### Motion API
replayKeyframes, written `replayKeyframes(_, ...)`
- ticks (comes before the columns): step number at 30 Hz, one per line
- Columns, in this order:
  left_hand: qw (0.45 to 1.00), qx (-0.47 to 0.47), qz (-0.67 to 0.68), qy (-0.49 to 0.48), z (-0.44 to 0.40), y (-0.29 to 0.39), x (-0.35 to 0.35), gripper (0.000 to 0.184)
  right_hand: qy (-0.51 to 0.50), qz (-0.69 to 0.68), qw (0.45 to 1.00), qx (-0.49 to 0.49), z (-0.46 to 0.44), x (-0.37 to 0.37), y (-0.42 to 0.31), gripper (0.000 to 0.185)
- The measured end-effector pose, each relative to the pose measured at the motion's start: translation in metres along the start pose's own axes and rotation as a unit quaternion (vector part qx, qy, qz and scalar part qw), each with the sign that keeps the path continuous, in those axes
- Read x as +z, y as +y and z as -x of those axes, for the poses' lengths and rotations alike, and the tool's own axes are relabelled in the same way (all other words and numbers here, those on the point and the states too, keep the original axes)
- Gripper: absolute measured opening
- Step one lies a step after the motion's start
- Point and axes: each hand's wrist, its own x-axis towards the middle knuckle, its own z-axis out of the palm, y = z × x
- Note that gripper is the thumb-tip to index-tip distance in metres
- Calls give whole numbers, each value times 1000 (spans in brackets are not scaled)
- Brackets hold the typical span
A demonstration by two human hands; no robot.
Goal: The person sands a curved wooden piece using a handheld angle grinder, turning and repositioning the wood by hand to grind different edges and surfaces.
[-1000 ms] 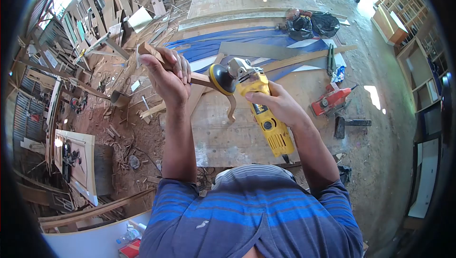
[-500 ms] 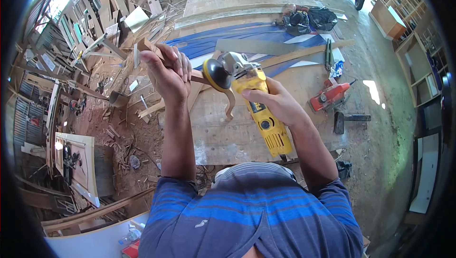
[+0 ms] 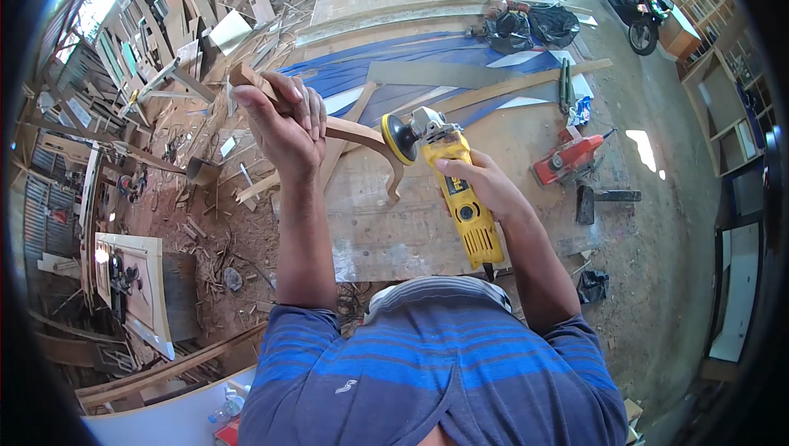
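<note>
My left hand [image 3: 292, 126] is wrapped around the thick end of a curved wooden furniture leg [image 3: 357, 131], holding it up above the worktable. The leg's slim, hooked end points right and down. My right hand [image 3: 489, 187] grips the yellow body of an angle grinder [image 3: 475, 228]. On the grinder's head sits a round black and yellow sanding pad [image 3: 399, 140], close beside the leg's bend; whether they touch I cannot tell.
A red power planer [image 3: 567, 157] and a hammer [image 3: 588, 204] lie on the right of the wooden worktable [image 3: 378, 236]. Behind are blue sheeting [image 3: 329, 68], planks and black plastic bags [image 3: 551, 25]. Wood scraps litter the floor at left. A person on a motorbike [image 3: 641, 31] is at upper right.
The grinder has shifted right, its pad moving from the leg's middle toward the bend, so more of the leg shows. The motorbike has come nearer, with its rider now visible.
</note>
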Motion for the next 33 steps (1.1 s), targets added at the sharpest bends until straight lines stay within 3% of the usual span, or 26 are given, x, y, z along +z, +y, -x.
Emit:
replayKeyframes(10,1000,-1,7,17,0,1,-2,71,7,-87,990,107,-15,-16,53,45)
replayKeyframes(13,999,2,38,-20,-1,2,-13,70,10,-144,979,147,-26,-21,78,46)
replayKeyframes(16,1000,10,-3,28,5,-7,-7,60,15,-173,973,155,-29,-23,90,46)
replayKeyframes(17,1000,1,-22,-10,10,-20,-19,45,22,-178,972,153,-28,-24,94,46)
replayKeyframes(18,990,15,-129,-48,18,-34,-26,35,30,-183,971,149,-28,-26,94,46)
replayKeyframes(20,982,-35,-149,-108,35,-64,-37,20,40,-167,974,144,-22,-33,91,45)
replayKeyframes(22,980,-83,-154,-94,56,-108,-51,21,65,-156,976,140,-17,-40,90,42)
replayKeyframes(26,979,-54,-188,-65,56,-130,-54,24,80,-140,982,96,-4,-58,94,38)
replayKeyframes(29,983,-62,-162,59,38,-93,-37,27,115,-159,979,54,21,-70,84,37)
replayKeyframes(33,980,-96,-115,128,18,-66,-37,25,144,-168,975,18,48,-85,71,36)
